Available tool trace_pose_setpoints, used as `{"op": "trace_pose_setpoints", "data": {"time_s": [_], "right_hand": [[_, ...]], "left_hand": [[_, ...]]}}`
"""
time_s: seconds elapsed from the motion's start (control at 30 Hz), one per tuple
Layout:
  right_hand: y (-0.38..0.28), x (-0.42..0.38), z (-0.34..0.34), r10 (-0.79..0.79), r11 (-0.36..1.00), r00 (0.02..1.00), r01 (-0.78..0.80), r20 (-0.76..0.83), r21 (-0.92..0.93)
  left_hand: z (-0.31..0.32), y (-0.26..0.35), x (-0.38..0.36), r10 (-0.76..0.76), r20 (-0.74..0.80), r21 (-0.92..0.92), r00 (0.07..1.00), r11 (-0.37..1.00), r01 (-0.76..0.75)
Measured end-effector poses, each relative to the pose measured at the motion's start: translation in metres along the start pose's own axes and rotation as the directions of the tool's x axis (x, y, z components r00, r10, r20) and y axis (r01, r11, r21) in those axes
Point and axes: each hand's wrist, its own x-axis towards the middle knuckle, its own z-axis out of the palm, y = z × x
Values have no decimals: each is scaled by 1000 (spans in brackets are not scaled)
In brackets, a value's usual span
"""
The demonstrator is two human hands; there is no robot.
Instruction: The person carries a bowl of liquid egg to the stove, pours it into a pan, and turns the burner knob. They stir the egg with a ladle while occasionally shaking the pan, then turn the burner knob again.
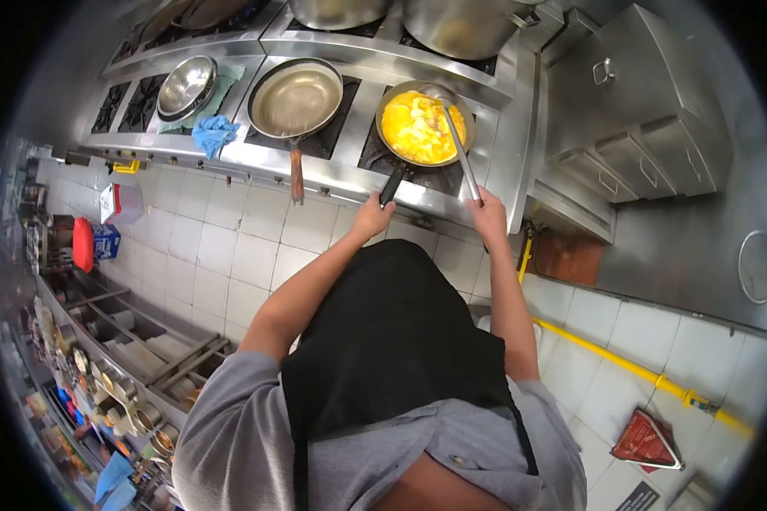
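Observation:
My left hand (pixel 371 218) is closed round the black handle of a frying pan (pixel 382 100) on the right front burner. Yellow cooked egg (pixel 418 128) with paler patches fills most of this pan. In my right hand (pixel 487 216) is the long metal handle of a ladle (pixel 457 134), gripped near its end. The ladle's bowl rests at the far rim of the pan, touching or just over the egg. To the left, a second frying pan (pixel 296 98) with a wooden handle sits on its own burner, holding no food that I can see.
Large metal pots (pixel 456 25) stand on the rear burners. Left on the stove are stacked metal bowls (pixel 187 85) and a blue cloth (pixel 214 134). A yellow pipe (pixel 605 351) runs along the tiled floor at right, near a red dustpan-like object (pixel 648 439). Steel cabinets (pixel 639 111) flank the stove.

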Motion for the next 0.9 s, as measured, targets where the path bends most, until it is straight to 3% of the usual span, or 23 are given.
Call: {"op": "trace_pose_setpoints", "data": {"time_s": [0.1,0.17,0.23,0.37,0.43,0.47,0.57,0.7,0.77,0.83,0.9], "right_hand": [[-10,-5,18,17,994,1000,-17,-4,109],[-8,-12,28,20,988,999,-16,-28,154],[-2,-21,35,-38,994,998,43,-48,96],[-1,-45,37,-2,978,996,21,-92,205],[-7,-54,40,105,911,988,-51,-111,410],[-19,-61,35,215,826,977,-175,-12,536],[-21,-68,47,341,742,940,-289,31,605],[-26,-83,66,326,602,937,-308,126,737],[-39,-90,59,284,444,926,-357,249,822],[-43,-94,49,293,451,923,-363,249,816],[-37,-96,36,283,737,955,-278,92,617]], "left_hand": [[0,0,2,35,-24,33,999,999,-34],[4,-12,12,-6,81,-45,997,999,9],[6,-16,14,-5,82,8,997,1000,5],[5,-17,13,36,77,-23,996,999,-35],[3,-18,14,22,90,-47,996,999,-18],[1,-18,14,30,101,-24,994,999,-28],[2,-17,15,59,104,-80,993,995,-51],[2,-16,15,67,121,-90,990,994,-57],[-2,-9,10,63,130,-109,990,993,-49],[-6,-4,7,57,147,-91,987,995,-44],[-8,0,4,47,139,-67,989,997,-38]]}}
